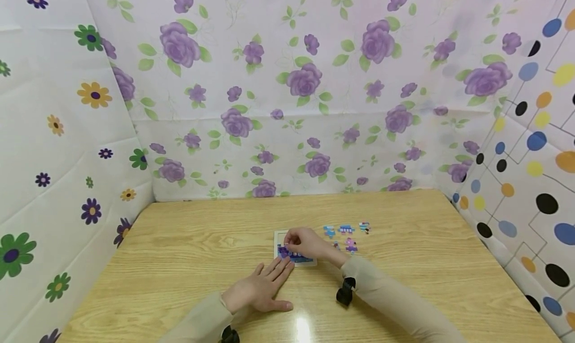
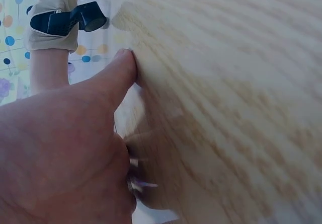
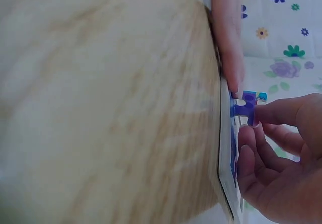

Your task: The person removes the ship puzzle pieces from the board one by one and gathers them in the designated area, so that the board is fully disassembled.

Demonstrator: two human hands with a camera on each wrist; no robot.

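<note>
A small jigsaw puzzle tray (image 1: 276, 237) with a white rim lies on the table, its lower part filled with purple and blue pieces. Over it, my right hand (image 1: 307, 243) pinches a purple jigsaw piece (image 3: 247, 104) between thumb and fingers. In the right wrist view, this piece stands tilted up from the tray, close over the left side. My left hand (image 1: 262, 289) rests flat on the table with its fingers straight and thumb spread, fingertips at the tray's lower edge. The left wrist view shows mostly the back of the thumb (image 2: 121, 75) and wood grain.
Several loose jigsaw pieces lie right of the tray, among them a blue one (image 1: 329, 231), a striped one (image 1: 346, 229) and a pink one (image 1: 351, 244). Patterned cloth walls (image 1: 305, 133) border the wooden table (image 1: 202, 233) at the back and sides.
</note>
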